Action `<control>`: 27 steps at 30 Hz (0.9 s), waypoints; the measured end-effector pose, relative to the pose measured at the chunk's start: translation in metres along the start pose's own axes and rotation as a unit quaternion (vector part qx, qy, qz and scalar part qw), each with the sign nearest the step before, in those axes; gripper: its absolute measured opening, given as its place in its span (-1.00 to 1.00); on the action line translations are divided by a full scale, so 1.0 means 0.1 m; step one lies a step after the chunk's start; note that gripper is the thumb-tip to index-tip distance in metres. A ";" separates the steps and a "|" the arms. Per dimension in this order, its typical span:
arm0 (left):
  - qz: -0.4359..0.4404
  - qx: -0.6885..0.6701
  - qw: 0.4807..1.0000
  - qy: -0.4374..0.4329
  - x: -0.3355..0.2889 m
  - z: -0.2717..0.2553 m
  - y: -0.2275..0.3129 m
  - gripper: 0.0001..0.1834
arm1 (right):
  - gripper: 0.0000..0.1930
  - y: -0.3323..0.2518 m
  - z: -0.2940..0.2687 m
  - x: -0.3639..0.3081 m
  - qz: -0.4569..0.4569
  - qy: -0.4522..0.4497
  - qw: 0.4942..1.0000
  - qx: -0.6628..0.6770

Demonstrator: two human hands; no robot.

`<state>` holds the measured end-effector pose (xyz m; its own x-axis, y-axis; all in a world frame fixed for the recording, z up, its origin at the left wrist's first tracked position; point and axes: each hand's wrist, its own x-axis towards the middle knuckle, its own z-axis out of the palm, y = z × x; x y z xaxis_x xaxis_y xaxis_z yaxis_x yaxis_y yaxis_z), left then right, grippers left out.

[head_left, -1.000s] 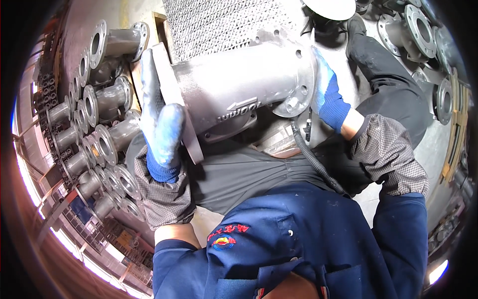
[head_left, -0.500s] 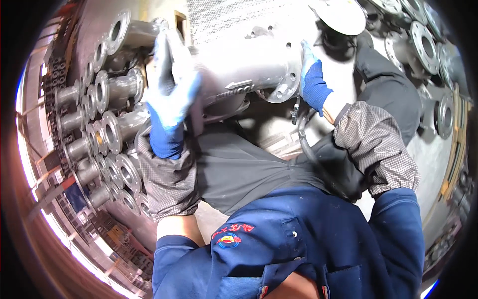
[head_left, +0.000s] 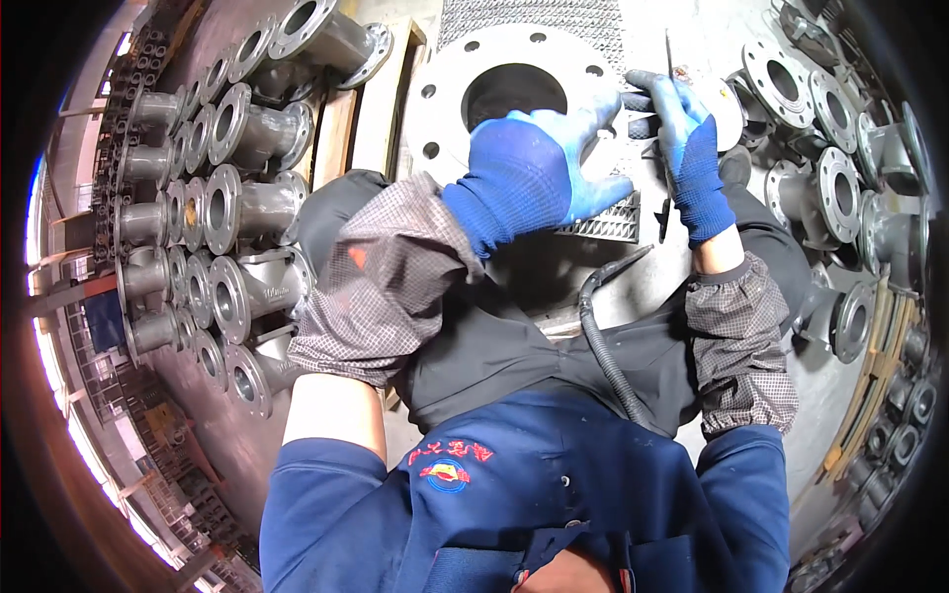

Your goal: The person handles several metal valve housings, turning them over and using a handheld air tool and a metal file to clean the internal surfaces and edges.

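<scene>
A large grey pipe flange, with a round bore and several bolt holes around it, faces up in front of me. My left hand, in a blue and white glove, lies across the flange's near right part. Its thumb is spread from the fingers, and the palm covers part of the bore. Just right of the flange's rim, my right hand, gloved alike, has its fingers bent around a long thin dark strip. That strip stands nearly in line with my forearm; its kind is unclear. A ribbed hose ends close below it.
Grey metal mesh lies beneath the flange. Rows of flanged pipe pieces stand on the left beside a wooden frame. More flanged pipes crowd the right. A pale disc shows behind my right hand.
The pipe, lying sideways before, now has a flange facing up. My left hand has moved right onto the flange. My right hand has shifted right, from the pipe's end to the dark strip.
</scene>
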<state>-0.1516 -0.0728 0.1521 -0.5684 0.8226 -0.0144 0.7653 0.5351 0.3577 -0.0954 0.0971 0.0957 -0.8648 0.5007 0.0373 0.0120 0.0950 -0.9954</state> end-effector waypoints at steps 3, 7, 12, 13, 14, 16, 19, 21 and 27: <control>0.034 -0.011 0.999 0.009 0.00 -0.03 -0.01 -0.38 | -0.63 -0.03 -0.03 -0.03 -0.014 -0.013 1.000 0.022; 0.083 -0.182 0.954 0.222 -0.01 -0.10 -0.63 -0.64 | -0.65 -0.01 -0.07 0.03 -0.041 -0.037 0.998 0.025; -0.081 -0.401 0.848 0.337 -0.23 -0.23 -1.44 -0.61 | -0.65 -0.07 0.04 0.17 -0.034 -0.076 0.996 -0.034; -0.301 -0.575 0.713 0.264 -0.21 -0.23 -1.38 -0.53 | -0.65 -0.03 0.06 0.20 -0.014 -0.076 0.997 -0.024; -0.250 -0.588 0.734 0.228 -0.26 -0.06 -1.47 -0.49 | -0.66 0.02 0.09 0.22 0.005 -0.076 0.997 -0.014; -0.189 -0.671 0.703 0.146 -0.24 0.14 -1.33 -0.43 | -0.65 0.08 0.08 0.27 0.008 -0.065 0.998 -0.012; -0.089 -0.839 0.536 0.037 -0.25 0.01 -1.07 -0.56 | -0.73 0.17 0.13 0.30 -0.068 -0.030 0.997 -0.012; -0.086 -0.811 0.577 0.043 -0.27 0.01 -1.16 -0.55 | -0.79 0.24 0.23 0.29 -0.153 -0.014 0.985 -0.074; -0.120 -0.721 0.672 0.117 -0.28 0.08 -1.14 -0.49 | -0.74 0.15 0.29 0.27 -0.275 0.005 0.905 -0.324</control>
<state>-0.2207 -0.1556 0.1040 -0.7850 0.6020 -0.1465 -0.3494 -0.2350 0.9070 -0.1334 0.0874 0.0795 -0.8251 0.2310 0.5156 -0.1254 0.8150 -0.5657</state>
